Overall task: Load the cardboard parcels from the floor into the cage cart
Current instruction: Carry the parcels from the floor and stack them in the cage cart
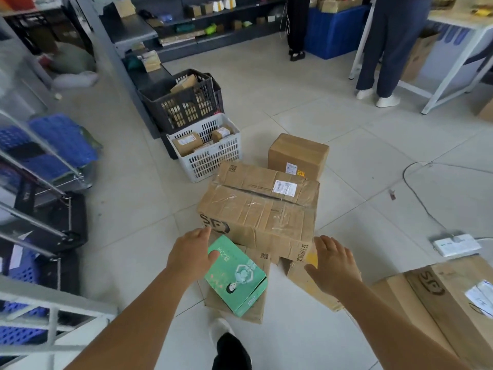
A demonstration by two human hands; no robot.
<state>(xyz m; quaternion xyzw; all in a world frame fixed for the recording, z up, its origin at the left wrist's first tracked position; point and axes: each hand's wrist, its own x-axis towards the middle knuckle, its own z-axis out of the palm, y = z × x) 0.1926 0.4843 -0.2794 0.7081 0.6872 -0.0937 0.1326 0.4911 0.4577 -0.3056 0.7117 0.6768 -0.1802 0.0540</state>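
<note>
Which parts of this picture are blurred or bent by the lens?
Head view: the cage cart at the left edge is smeared and its bars lean; the large SF parcel in the middle is sharp, its tape shows mild glare; light is even, shadows soft.

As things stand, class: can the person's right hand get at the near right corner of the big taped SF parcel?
Probably yes. The right hand is open, beside the near right corner of the big taped SF parcel, with nothing between them. A flattened carton lies below the hand, not in its way.
</note>
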